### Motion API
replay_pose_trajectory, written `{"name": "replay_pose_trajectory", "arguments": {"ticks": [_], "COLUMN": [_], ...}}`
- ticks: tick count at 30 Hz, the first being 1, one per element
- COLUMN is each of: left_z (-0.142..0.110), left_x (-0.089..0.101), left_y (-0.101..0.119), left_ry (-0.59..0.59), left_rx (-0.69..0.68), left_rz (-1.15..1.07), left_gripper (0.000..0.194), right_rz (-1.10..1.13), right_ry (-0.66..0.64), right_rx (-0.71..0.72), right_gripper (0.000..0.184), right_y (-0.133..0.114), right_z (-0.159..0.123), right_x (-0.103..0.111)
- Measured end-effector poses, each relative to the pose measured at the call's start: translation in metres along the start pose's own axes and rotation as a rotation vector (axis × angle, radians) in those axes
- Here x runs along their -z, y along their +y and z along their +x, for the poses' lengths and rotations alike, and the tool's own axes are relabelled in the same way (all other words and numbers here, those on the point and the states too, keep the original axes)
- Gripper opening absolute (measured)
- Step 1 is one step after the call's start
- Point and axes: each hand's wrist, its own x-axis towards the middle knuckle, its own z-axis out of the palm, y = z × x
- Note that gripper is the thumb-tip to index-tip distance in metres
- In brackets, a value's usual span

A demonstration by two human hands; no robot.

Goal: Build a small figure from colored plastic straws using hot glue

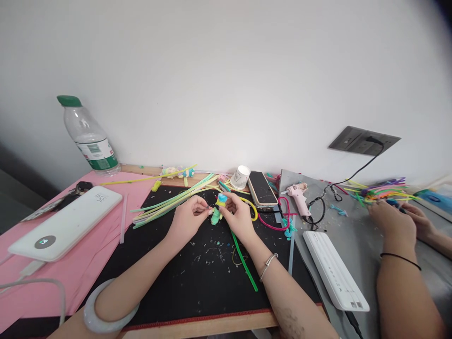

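My right hand [240, 217] is closed around a small pipe-cleaner figure [215, 216], upright over the black mat [197, 292]. The figure is green at the bottom, yellow in the middle and blue at the top. Close on its left, my left hand [189, 217] pinches thumb and forefinger together at the figure's side. Something tiny and pale shows at those fingertips, too small to name. A green pipe cleaner [244, 263] lies below my right hand. Behind my left hand spreads a bundle of pale green and yellow pipe cleaners [169, 210].
A bottle [93, 141] and a white power bank [67, 223] stand left, over pink sheets [137, 181]. Behind are a paper cup [240, 177] and phone [262, 188]. Rightward lie a pink glue gun [299, 197], its cord, another power bank [335, 270], and a co-worker's hands [393, 219].
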Motion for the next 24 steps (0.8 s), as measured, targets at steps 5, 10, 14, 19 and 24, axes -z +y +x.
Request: {"name": "replay_pose_trajectory", "arguments": {"ticks": [5,10,14,19,24], "left_z": [-0.0003,0.0004,0.0005,-0.0002,-0.0001], "left_x": [0.0001,0.0,-0.0004,0.0003,0.0011], "left_y": [0.0009,-0.0003,0.0006,0.0023,0.0028], "left_ry": [0.002,-0.004,0.0,-0.031,-0.067], "left_rx": [0.003,0.003,0.018,0.043,0.027], "left_rz": [0.011,0.013,0.012,-0.022,-0.067], "left_gripper": [0.02,0.021,0.023,0.025,0.021], "right_rz": [0.003,0.005,0.003,0.001,0.01], "right_ry": [-0.002,0.002,-0.001,0.009,0.041], "right_rx": [0.008,0.014,0.016,0.004,0.004], "right_gripper": [0.033,0.033,0.033,0.033,0.033], "right_y": [0.0006,0.0006,0.0003,0.0009,0.0011], "right_z": [0.0009,0.0004,0.0004,0.0016,0.0026], "right_x": [-0.0005,-0.0016,-0.0014,0.0,0.001]}}
